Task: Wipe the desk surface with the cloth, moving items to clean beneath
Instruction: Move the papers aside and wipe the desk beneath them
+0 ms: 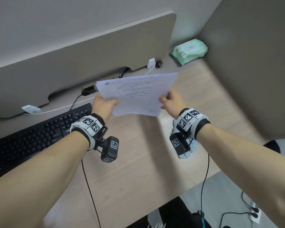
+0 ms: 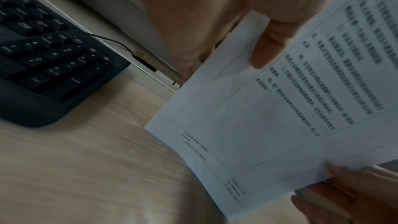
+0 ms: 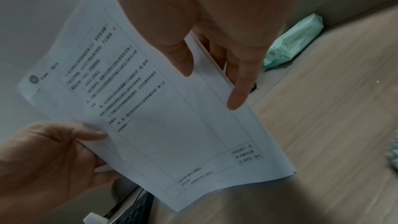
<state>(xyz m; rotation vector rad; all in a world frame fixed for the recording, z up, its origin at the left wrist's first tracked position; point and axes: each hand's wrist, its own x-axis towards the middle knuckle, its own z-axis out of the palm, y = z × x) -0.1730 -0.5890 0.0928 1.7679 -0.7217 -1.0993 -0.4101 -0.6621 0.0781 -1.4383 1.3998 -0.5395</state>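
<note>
Gray walls stand along the back and right edges of the wooden desk (image 1: 138,145). Both hands hold a stack of papers (image 1: 136,92) up in the air above the middle of the desk. The left hand (image 1: 104,104) pinches the left edge of the papers, thumb on top and fingers (image 3: 64,156) under. The right hand (image 1: 171,101) pinches the right edge the same way. The blue cloth (image 1: 188,148) lies on the desk under the right wrist, and no hand holds it. A black keyboard (image 1: 39,134) sits by the left edge, and a green pack of wipes (image 1: 189,51) sits in the back right corner. I think this is the moving step. Next the papers need a spot to rest, so a hand can take the cloth and wipe.
</note>
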